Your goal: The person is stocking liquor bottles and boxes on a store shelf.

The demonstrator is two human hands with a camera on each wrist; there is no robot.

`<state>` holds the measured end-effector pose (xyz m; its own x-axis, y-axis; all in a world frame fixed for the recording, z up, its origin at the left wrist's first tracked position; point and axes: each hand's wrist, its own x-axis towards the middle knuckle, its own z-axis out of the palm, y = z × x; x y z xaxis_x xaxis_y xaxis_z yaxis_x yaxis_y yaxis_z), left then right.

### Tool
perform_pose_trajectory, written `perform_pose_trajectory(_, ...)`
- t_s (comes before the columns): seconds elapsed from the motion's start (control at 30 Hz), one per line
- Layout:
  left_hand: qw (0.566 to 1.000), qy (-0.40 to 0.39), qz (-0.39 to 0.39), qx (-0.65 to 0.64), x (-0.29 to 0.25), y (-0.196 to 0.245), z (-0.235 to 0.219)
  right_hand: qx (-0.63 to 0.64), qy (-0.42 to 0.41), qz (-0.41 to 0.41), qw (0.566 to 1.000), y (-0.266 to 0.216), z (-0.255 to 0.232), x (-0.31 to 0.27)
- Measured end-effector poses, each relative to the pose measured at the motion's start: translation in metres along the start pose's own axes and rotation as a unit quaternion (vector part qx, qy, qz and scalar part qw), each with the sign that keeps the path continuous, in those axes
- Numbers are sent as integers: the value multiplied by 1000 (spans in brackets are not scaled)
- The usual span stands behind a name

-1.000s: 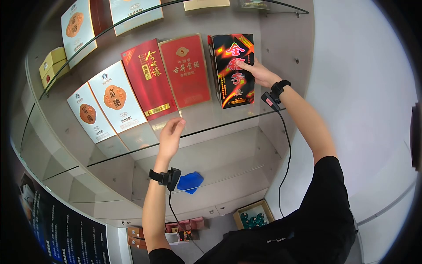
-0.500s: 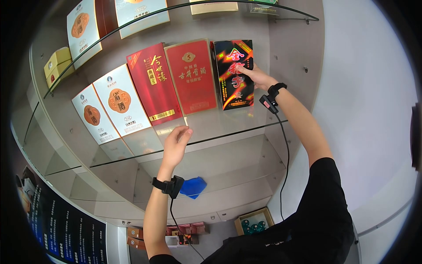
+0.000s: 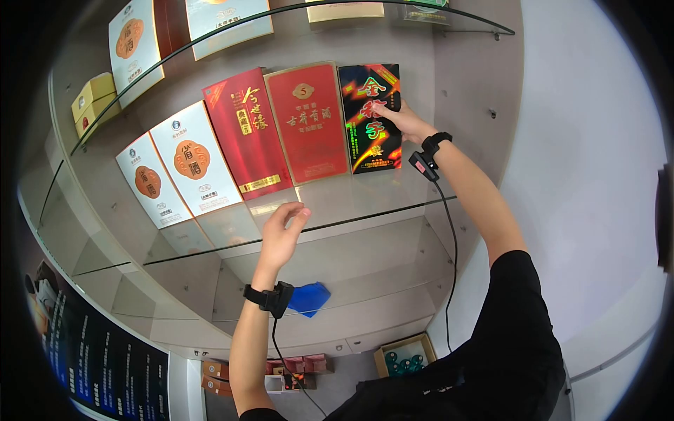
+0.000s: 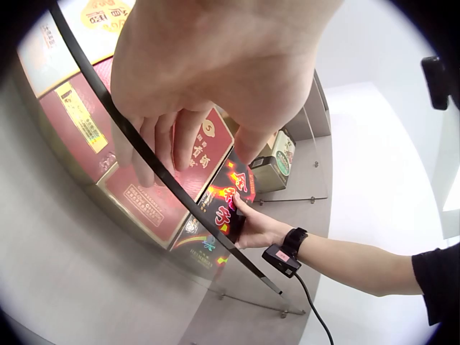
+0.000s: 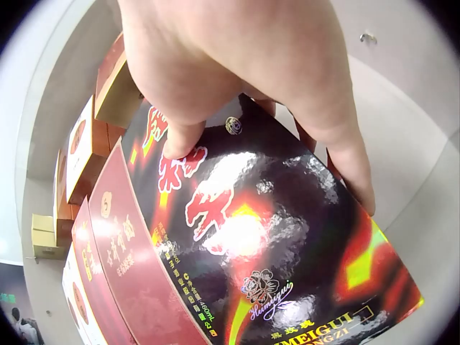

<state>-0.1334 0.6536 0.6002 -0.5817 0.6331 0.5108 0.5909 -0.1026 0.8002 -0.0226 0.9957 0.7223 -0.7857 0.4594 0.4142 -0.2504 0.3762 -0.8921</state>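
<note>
My right hand [image 3: 411, 124] grips a black liquor box [image 3: 365, 144] with red and orange streaks, standing upright on a glass shelf. The thumb lies on the printed front, while the other fingers reach round its right side, as the right wrist view shows. Directly left of it is a red box [image 3: 310, 144] with gold lettering, its edge right along the black one. My left hand [image 3: 281, 231] hovers by the shelf's front edge below the red boxes, fingers loosely bent and holding nothing.
Another red box [image 3: 246, 140] and two white boxes [image 3: 193, 158] continue the row leftward. An upper glass shelf [image 3: 477, 25] carries more boxes. Below lie a blue cloth-like piece [image 3: 309, 299] and, lower down, a carton [image 3: 428, 345] with green items. A side panel [image 3: 467, 105] borders the right.
The black box has moved left in my right hand, closing the gap to the red box, and now lines up beside it. My left hand stays loosely bent near the shelf edge.
</note>
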Motion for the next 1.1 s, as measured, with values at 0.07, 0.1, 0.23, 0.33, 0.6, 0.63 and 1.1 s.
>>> perform_pose_trajectory(0.07, 1000, 2, 1, -2, 0, -1, 1, 7, 22, 20, 1000, 1, 0, 2)
perform_pose_trajectory(0.1, 1000, 3, 1, -3, 0, -2, 1, 14, 21, 17, 1000, 0, 1, 2)
perform_pose_trajectory(0.23, 1000, 7, 2, -1, -1, -1, 3, 30, 15, 4, 999, -2, 3, -1)
perform_pose_trajectory(0.33, 1000, 9, 2, 12, -1, 0, 3, 25, 9, -28, 999, 10, -1, 8)
perform_pose_trajectory(0.6, 998, 44, 41, -23, -9, -9, 2, -22, 43, 35, 998, 2, 1, -4)
perform_pose_trajectory(0.63, 996, 66, 55, -31, -12, -10, 2, -42, 67, 75, 994, 5, -2, -2)
perform_pose_trajectory(1.1, 969, 160, -28, 186, -213, -114, -12, 162, 76, 44, 983, 4, 55, -183)
